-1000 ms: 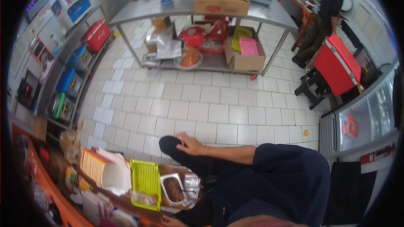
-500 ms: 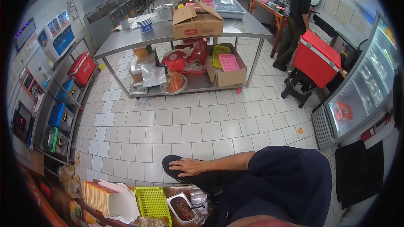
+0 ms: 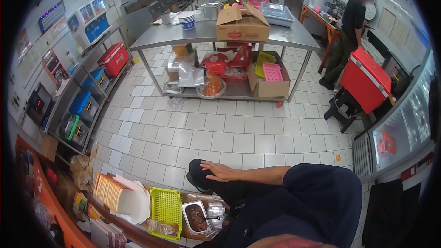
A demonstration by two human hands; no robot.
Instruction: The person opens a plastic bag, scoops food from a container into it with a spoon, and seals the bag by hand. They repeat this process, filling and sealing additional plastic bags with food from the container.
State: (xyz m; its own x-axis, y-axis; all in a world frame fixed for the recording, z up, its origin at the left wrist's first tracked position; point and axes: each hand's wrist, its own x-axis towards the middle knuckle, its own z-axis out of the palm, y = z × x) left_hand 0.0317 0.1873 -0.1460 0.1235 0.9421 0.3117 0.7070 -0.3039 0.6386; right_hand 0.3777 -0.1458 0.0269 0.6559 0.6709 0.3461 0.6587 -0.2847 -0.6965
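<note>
My right hand (image 3: pixel 218 171) rests palm down on my knee in dark trousers (image 3: pixel 198 174), fingers apart and holding nothing. My left hand does not show. Below the knee, a metal tray of dark reddish food (image 3: pixel 197 218) with a black-handled utensil stands beside clear plastic bags (image 3: pixel 215 212). To its left lies a yellow-green perforated basket (image 3: pixel 165 206) with a plastic bag at its lower end. Farther left are a stack of orange-edged cartons (image 3: pixel 109 193) and white paper (image 3: pixel 137 202).
A steel table (image 3: pixel 156 39) bears a cardboard box (image 3: pixel 243 26) and white tubs. At right, a person in a green cap (image 3: pixel 351 27) stands near a red cooler (image 3: pixel 367 80) on a black stool. A glass-door fridge (image 3: pixel 404 124) is nearer; shelving with bins (image 3: pixel 82 103) lines the left.
The view has turned left, so the table, cooler and person appear farther right. My right hand has shifted slightly on the knee and stays open.
</note>
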